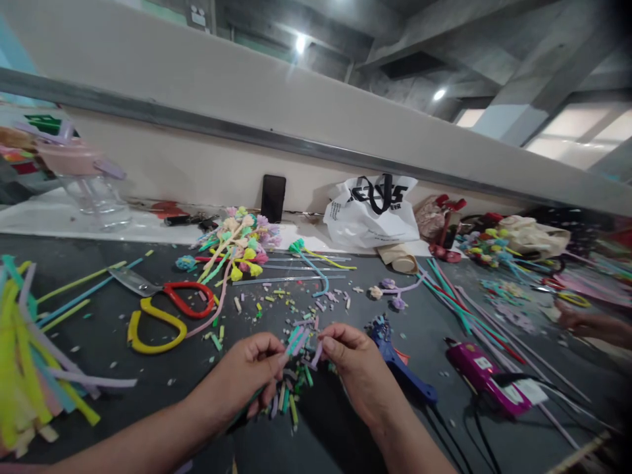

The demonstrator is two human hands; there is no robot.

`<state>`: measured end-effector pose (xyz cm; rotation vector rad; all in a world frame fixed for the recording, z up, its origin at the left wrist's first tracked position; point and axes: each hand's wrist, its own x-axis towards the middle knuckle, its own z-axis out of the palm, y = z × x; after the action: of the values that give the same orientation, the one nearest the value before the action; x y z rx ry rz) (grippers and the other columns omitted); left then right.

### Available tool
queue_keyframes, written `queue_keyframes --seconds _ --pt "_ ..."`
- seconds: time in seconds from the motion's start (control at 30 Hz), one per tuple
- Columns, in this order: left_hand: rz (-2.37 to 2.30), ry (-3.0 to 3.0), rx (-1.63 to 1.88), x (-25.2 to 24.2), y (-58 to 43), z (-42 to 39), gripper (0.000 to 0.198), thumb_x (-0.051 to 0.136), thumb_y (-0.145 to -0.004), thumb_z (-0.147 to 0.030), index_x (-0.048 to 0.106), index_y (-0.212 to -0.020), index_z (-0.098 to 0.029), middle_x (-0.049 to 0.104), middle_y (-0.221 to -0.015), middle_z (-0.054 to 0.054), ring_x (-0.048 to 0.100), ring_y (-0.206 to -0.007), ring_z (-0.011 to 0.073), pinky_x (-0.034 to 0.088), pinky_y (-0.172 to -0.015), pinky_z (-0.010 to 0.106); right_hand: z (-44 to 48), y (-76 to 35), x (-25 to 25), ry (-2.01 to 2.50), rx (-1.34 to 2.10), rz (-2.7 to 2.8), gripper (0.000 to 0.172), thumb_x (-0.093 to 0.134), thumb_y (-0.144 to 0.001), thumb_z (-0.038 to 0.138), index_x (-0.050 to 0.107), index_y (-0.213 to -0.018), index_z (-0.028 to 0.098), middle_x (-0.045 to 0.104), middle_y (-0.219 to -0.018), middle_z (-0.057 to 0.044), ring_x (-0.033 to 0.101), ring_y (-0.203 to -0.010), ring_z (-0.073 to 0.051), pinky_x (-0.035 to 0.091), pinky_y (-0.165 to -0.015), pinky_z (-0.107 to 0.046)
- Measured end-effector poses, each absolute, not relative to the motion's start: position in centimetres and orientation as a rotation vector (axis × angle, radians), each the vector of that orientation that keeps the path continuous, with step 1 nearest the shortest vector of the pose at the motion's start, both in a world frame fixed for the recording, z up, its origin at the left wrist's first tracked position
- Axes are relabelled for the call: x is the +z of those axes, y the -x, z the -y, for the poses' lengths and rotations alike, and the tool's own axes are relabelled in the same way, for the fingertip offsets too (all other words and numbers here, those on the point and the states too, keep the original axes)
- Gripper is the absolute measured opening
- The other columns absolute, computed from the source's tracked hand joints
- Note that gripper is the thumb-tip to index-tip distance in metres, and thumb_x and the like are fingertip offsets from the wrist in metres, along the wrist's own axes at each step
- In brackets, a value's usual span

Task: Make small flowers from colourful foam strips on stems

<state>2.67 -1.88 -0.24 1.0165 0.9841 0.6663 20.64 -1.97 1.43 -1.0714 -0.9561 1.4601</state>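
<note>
My left hand (261, 368) is closed in a pinch on several short teal and lavender pieces that look like cut pipe cleaner (298, 340). Close beside it, my right hand (348, 359) pinches one short lavender strip (317, 353) between thumb and forefinger. The two hands are a small gap apart. Beneath them lies a heap of cut pieces (292, 395) in green, lavender and yellow, partly hidden by the fingers. Left of my left hand rest open scissors (162, 289) with one red and one yellow handle. A blue glue gun (402, 365) lies right of my right hand.
Long coloured strips (29, 355) fill the left side. Fluffy flowers (244, 240), a phone (273, 197) and a white bag (372, 214) stand along the back wall. A magenta device (494, 378) with cables lies right. Another person's hand (587, 322) is at far right.
</note>
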Motion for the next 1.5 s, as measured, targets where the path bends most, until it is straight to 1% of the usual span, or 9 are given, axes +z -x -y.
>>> queue_keyframes --seconds 0.17,0.4,0.63,0.73,0.93,1.07,1.27,1.4,1.5 --pt "-1.024 -1.063 0.614 -0.3 -2.7 1.9 0.023 0.051 -0.075 -0.043 0.047 -0.075 -0.020 0.044 -0.035 -0.011 0.030 -0.026 0.0042 0.023 -0.027 0.013 2.4 -20.1 1.2 1.180 1.371 1.143 0.010 0.073 -0.065 0.025 0.068 -0.070 0.018 0.061 -0.065 0.001 0.051 -0.063 -0.011 0.038 -0.062 -0.022" --pt "-1.007 -1.133 0.565 -0.7 -2.5 2.0 0.025 0.049 -0.076 -0.045 0.047 -0.078 -0.020 0.043 -0.034 -0.011 0.026 -0.025 0.0038 0.020 -0.028 0.013 2.2 -19.7 1.1 1.224 0.991 1.380 0.003 0.070 -0.064 0.019 0.069 -0.065 0.022 0.058 -0.084 -0.002 0.053 -0.088 -0.020 0.039 -0.080 -0.030" --pt "-1.030 -1.171 0.539 -0.1 -2.4 2.1 0.028 0.051 -0.075 -0.047 0.049 -0.078 -0.019 0.041 -0.033 -0.011 0.026 -0.026 0.0041 0.019 -0.029 0.013 2.3 -19.6 1.3 1.279 1.022 1.348 0.003 0.067 -0.067 0.020 0.066 -0.064 0.020 0.062 -0.091 -0.005 0.054 -0.094 -0.022 0.038 -0.084 -0.033" --pt "-1.022 -1.172 0.552 -0.2 -2.4 2.0 0.029 0.052 -0.074 -0.048 0.049 -0.078 -0.019 0.040 -0.033 -0.011 0.027 -0.026 0.0047 0.019 -0.029 0.014 2.3 -19.6 0.8 1.299 1.106 1.315 0.004 0.066 -0.069 0.022 0.064 -0.066 0.020 0.064 -0.090 -0.004 0.056 -0.089 -0.021 0.041 -0.078 -0.031" --pt "-0.963 -1.180 0.586 -0.5 -2.4 2.0 0.027 0.054 -0.074 -0.046 0.048 -0.077 -0.019 0.038 -0.034 -0.012 0.029 -0.028 0.0046 0.019 -0.030 0.014 2.4 -19.3 0.5 1.342 1.117 1.287 0.007 0.065 -0.069 0.025 0.063 -0.068 0.018 0.063 -0.075 -0.002 0.054 -0.072 -0.016 0.041 -0.066 -0.026" --pt "-0.997 -1.177 0.580 0.2 -2.6 2.0 0.027 0.055 -0.073 -0.045 0.046 -0.073 -0.019 0.037 -0.035 -0.013 0.030 -0.028 0.0039 0.021 -0.031 0.014 2.4 -19.1 0.6 1.354 1.081 1.307 0.007 0.064 -0.069 0.025 0.063 -0.068 0.018 0.063 -0.072 -0.001 0.054 -0.071 -0.016 0.041 -0.066 -0.026" --pt "-0.970 -1.137 0.632 0.4 -2.7 2.0 0.029 0.057 -0.073 -0.046 0.052 -0.081 -0.018 0.042 -0.044 -0.012 0.031 -0.028 0.0024 0.021 -0.032 0.016 2.7 -18.7 0.8 1.312 1.077 1.328 0.005 0.063 -0.071 0.023 0.063 -0.069 0.019 0.063 -0.076 -0.002 0.056 -0.075 -0.017 0.042 -0.069 -0.027" --pt "-0.952 -1.094 0.647 0.3 -2.5 2.1 0.028 0.056 -0.074 -0.046 0.053 -0.075 -0.017 0.051 -0.056 -0.009 0.031 -0.029 0.0006 0.020 -0.032 0.016 2.9 -18.6 0.8 1.253 1.032 1.368 0.005 0.063 -0.071 0.022 0.062 -0.067 0.020 0.064 -0.078 -0.003 0.057 -0.079 -0.018 0.043 -0.074 -0.029" --pt "-0.939 -1.119 0.646 0.4 -2.5 2.0 0.029 0.054 -0.076 -0.046 0.054 -0.073 -0.017 0.049 -0.054 -0.009 0.031 -0.030 0.0010 0.020 -0.033 0.017 2.8 -18.7 0.7 1.230 1.005 1.390 0.005 0.063 -0.072 0.022 0.061 -0.067 0.020 0.063 -0.079 -0.003 0.058 -0.080 -0.018 0.043 -0.074 -0.029"
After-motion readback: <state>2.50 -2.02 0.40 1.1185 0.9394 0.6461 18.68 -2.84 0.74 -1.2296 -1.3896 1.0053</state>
